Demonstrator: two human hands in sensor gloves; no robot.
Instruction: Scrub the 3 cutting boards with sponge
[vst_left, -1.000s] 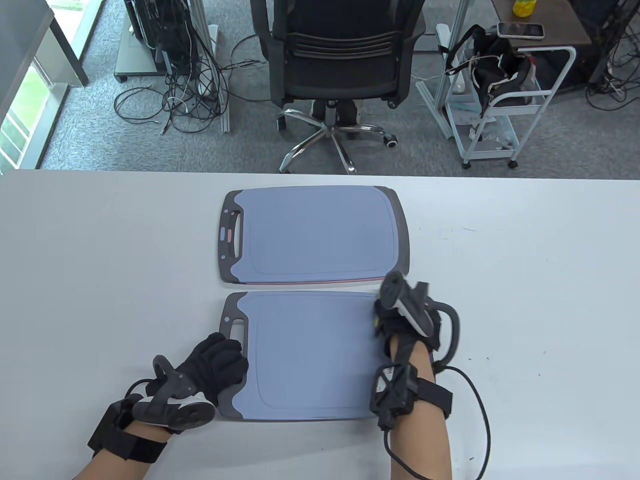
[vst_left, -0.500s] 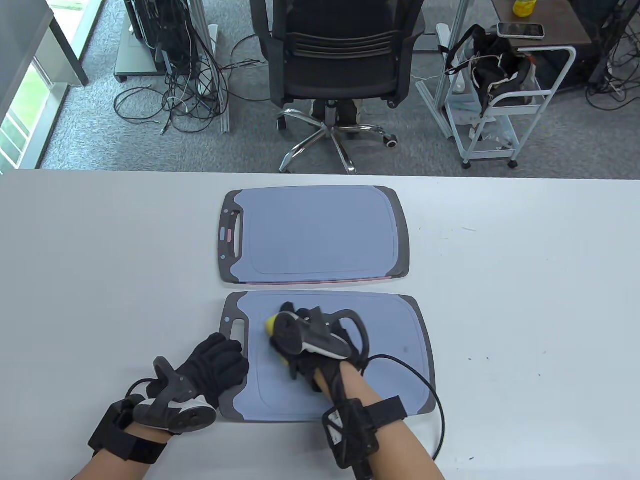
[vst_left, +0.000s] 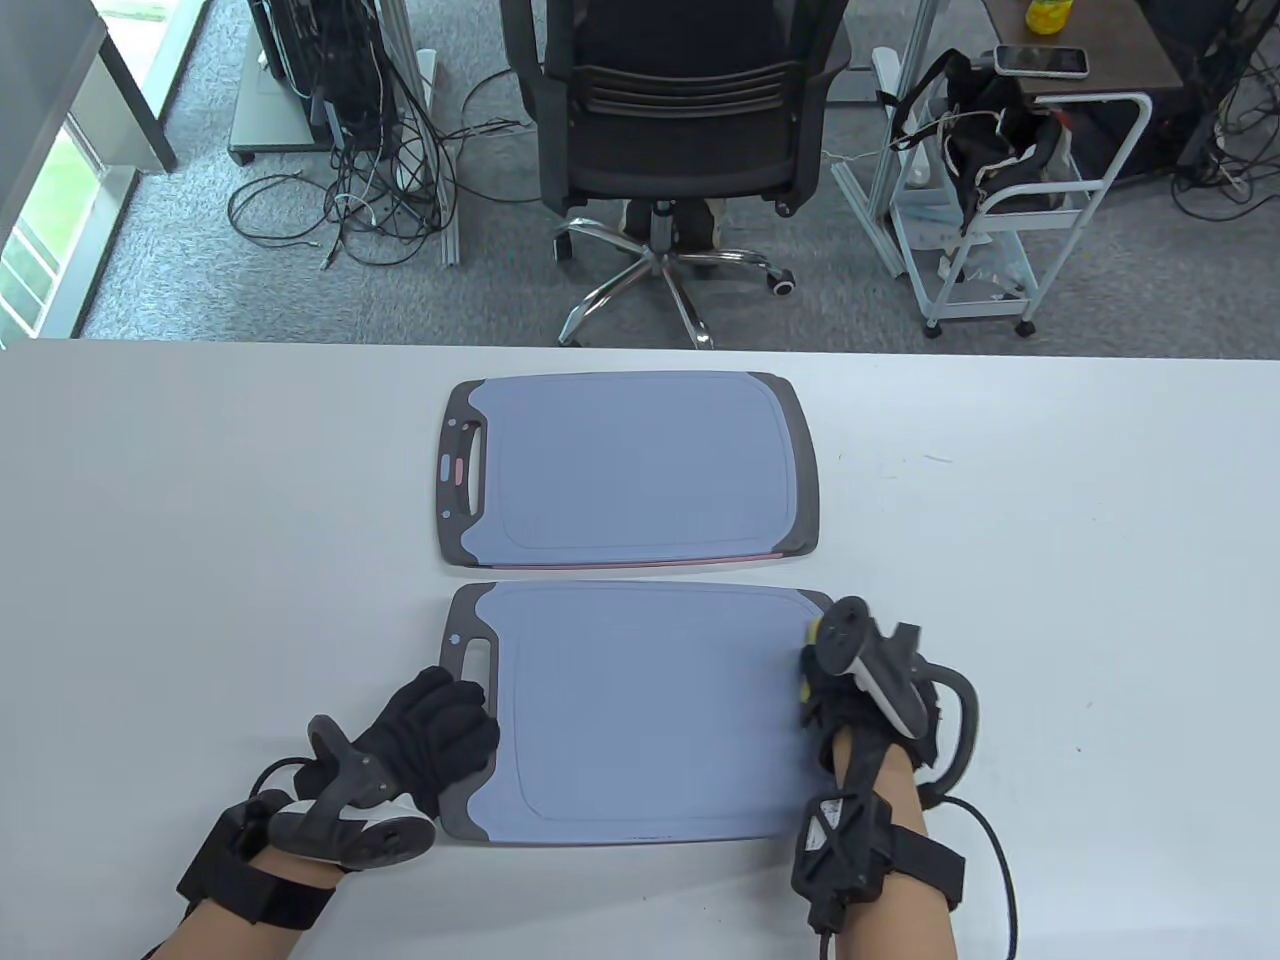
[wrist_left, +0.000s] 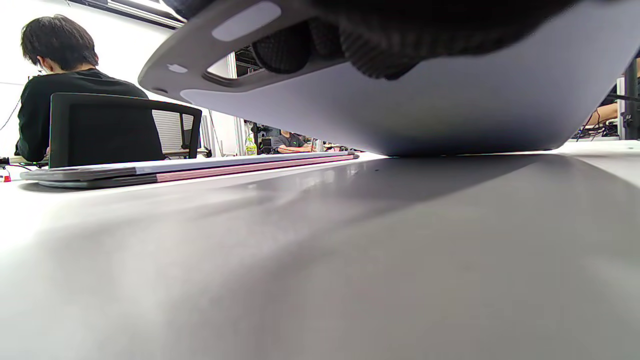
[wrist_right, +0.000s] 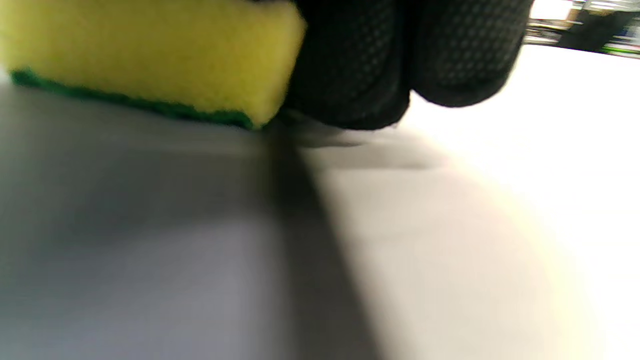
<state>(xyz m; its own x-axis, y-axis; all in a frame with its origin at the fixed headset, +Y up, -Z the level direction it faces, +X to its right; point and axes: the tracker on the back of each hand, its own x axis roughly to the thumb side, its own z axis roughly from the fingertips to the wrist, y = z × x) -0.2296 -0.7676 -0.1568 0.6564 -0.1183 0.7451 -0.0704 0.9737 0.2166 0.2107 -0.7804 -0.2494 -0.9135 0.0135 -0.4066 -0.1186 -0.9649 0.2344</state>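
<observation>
right hand (vst_left: 862, 690) around sponge (wrist_right: 145, 55), board's (vst_left: 640, 710) right end

Table view looks down; wrist views skim the table (vst_left: 1050, 520).

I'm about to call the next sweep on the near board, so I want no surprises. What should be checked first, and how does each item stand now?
1. Sponge in right hand: ok, fingers wrapped round it.
2. Green scrub side down on near board: ok in the right wrist view.
3. Left hand steadying the board's handle end: ok, fingers curled over the edge.
4. Board flat on the table: not ok, the left wrist view shows the handle end lifted.
5. Sweep path leftward free: ok.
6. Far stack out of the way: ok, apart from the near board.
</observation>
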